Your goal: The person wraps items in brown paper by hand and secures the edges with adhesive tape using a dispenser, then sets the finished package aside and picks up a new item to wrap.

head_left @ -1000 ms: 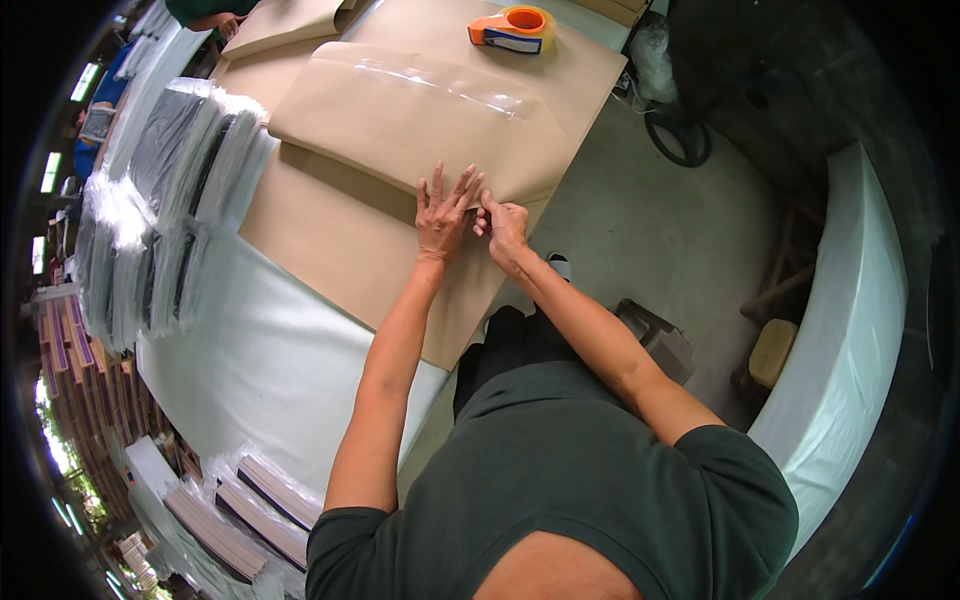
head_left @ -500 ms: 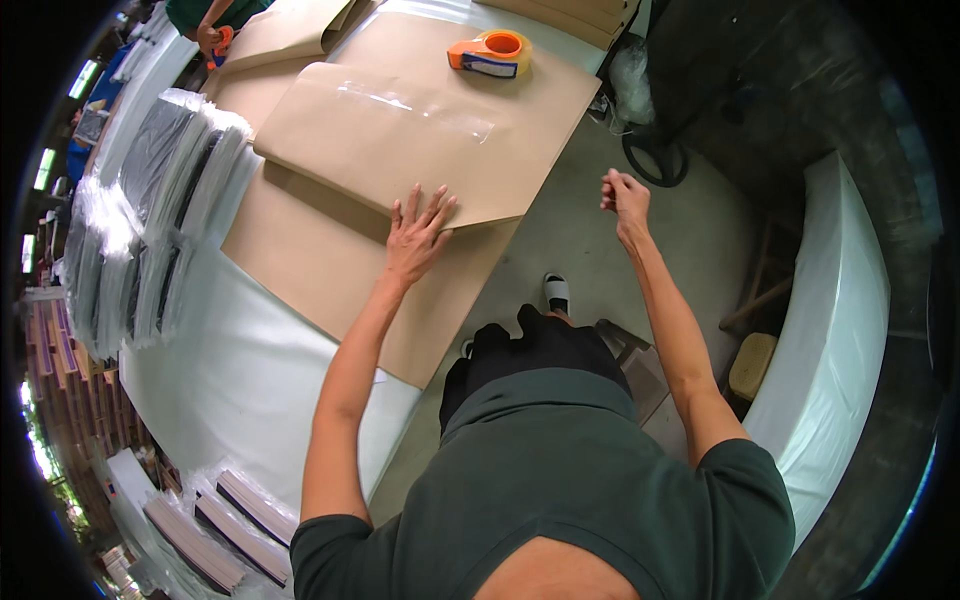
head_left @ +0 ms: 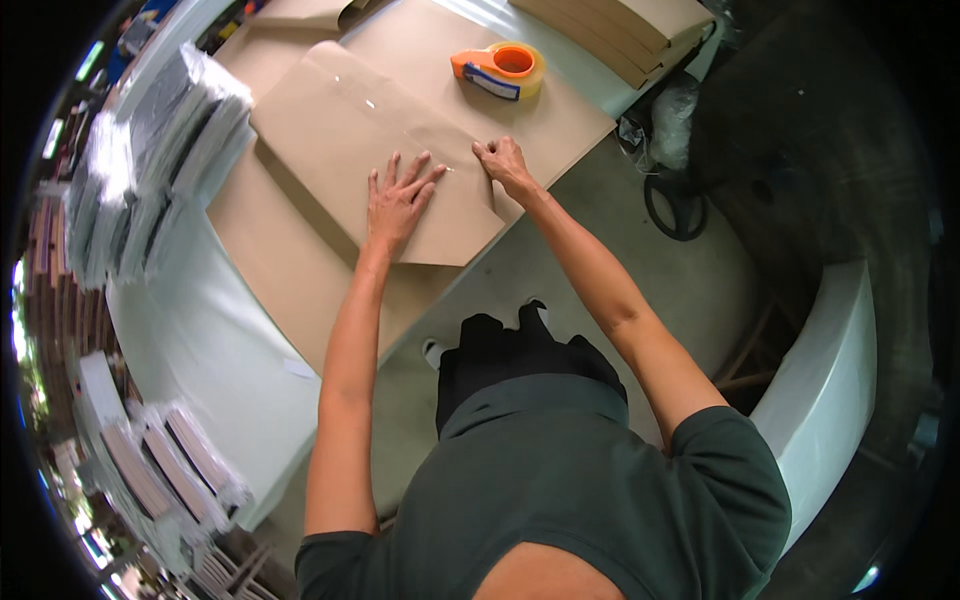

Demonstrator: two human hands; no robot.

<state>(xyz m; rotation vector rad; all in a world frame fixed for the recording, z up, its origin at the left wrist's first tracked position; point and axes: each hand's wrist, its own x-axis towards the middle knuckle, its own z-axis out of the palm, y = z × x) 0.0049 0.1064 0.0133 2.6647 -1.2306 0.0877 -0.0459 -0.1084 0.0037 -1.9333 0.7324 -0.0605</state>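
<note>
A folded piece of brown kraft paper lies on a larger brown sheet on the table, with a shiny strip of clear tape along its upper side. My left hand rests flat on the folded paper, fingers spread. At the paper's right edge, my right hand is closed with the fingertips pinched, and the edge bends up just below it. Beyond the hands stands an orange tape dispenser with a roll of clear tape, touched by neither hand.
Plastic-wrapped grey stacks stand at the left of the pale table cover. More wrapped bundles sit at lower left. Stacked brown boards lie at the far right. A white-covered surface is at my right.
My right hand has come left from over the floor to the edge of the folded paper. My left hand stays flat on the paper. The whole view has shifted somewhat.
</note>
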